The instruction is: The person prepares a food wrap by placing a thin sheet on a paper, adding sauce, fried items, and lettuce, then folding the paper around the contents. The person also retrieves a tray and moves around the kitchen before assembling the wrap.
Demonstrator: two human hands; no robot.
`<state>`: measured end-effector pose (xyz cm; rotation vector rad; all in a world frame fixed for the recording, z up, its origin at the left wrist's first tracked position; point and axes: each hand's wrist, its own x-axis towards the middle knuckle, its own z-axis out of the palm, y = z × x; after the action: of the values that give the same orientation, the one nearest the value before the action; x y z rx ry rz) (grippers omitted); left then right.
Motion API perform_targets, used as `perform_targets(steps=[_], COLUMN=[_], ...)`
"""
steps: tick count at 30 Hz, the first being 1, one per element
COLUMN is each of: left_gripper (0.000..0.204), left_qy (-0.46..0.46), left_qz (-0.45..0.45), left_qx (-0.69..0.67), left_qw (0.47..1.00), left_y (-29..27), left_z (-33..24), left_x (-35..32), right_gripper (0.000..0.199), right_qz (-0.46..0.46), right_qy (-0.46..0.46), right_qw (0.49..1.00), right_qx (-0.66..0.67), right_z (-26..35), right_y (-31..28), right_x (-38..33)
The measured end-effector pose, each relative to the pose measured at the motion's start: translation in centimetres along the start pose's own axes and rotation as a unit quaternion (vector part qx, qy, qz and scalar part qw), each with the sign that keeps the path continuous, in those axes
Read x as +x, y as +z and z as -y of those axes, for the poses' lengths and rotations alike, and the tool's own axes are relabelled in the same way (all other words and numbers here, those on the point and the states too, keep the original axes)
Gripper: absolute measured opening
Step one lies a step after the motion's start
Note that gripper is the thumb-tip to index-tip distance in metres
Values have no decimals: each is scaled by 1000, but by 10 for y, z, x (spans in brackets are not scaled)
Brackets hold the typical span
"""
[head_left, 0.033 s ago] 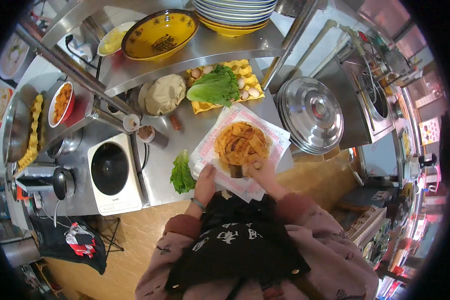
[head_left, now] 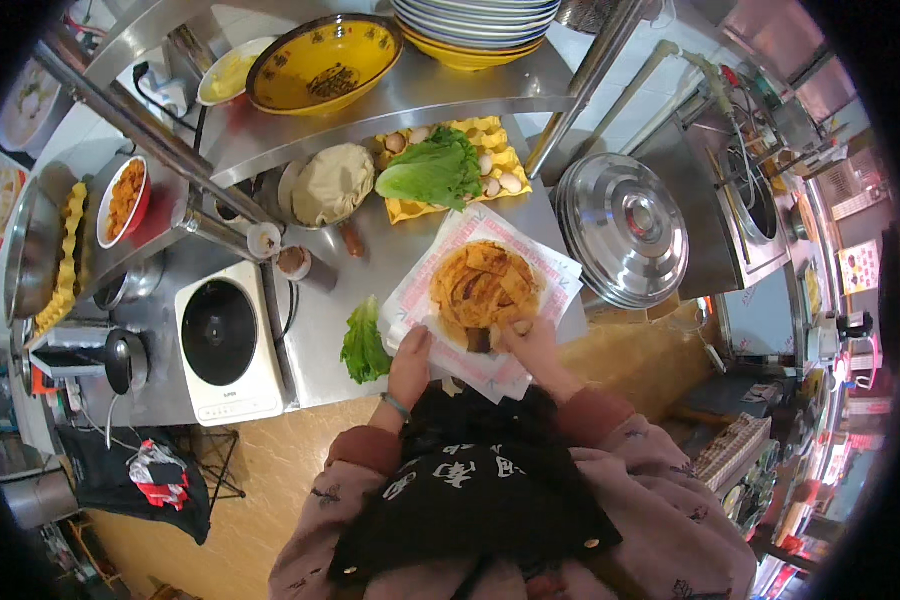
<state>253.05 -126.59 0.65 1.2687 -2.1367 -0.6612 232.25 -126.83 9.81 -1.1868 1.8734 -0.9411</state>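
Observation:
A round, layered golden-brown flatbread lies on printed pink-and-white wrapping paper at the counter's front edge. My right hand is closed at the bread's lower right rim, fingertips pinching its edge. A dark brown piece sticks out at the bread's near side, next to those fingertips; its kind is unclear. My left hand grips the paper's lower left edge, its fingers close together and pointing away from me. Left of it, a loose lettuce leaf rests on the steel counter.
Behind the paper, more lettuce lies on a yellow egg tray. A cloth-covered pot and brown jar stand left of them. Further left is an induction cooker with a black pan. Stacked metal lids stand right. Overhead, a shelf holds bowls.
The surroundings sit slightly shifted in the picture. My right fingers have moved a little at the bread's edge, and the dark piece beside them leans slightly differently. My left hand stays at the paper.

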Motion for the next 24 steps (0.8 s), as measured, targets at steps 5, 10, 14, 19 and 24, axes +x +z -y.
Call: perform_targets(steps=[5, 10, 14, 19, 24], left_gripper=[29, 33, 36, 35, 35], left_qy=[3, -13, -28, -29, -39], left_qz=[-8, -3, 14, -5, -3], left_qx=[-28, -57, -54, -42, -19], left_qw=[1000, 998, 998, 999, 999], left_y=[-2, -3, -3, -4, 0], left_z=[3, 4, 2, -2, -3], left_x=[-1, -1, 0, -1, -2], right_gripper=[14, 14, 16, 19, 20], right_qz=[-25, 15, 42, 65, 31], right_qy=[-163, -108, -44, 64, 66], right_qw=[984, 993, 986, 995, 990], right_qx=[68, -32, 155, -46, 119], right_z=[11, -14, -37, -14, 4], right_y=[7, -9, -29, -64, -54], right_x=[4, -1, 0, 7, 19])
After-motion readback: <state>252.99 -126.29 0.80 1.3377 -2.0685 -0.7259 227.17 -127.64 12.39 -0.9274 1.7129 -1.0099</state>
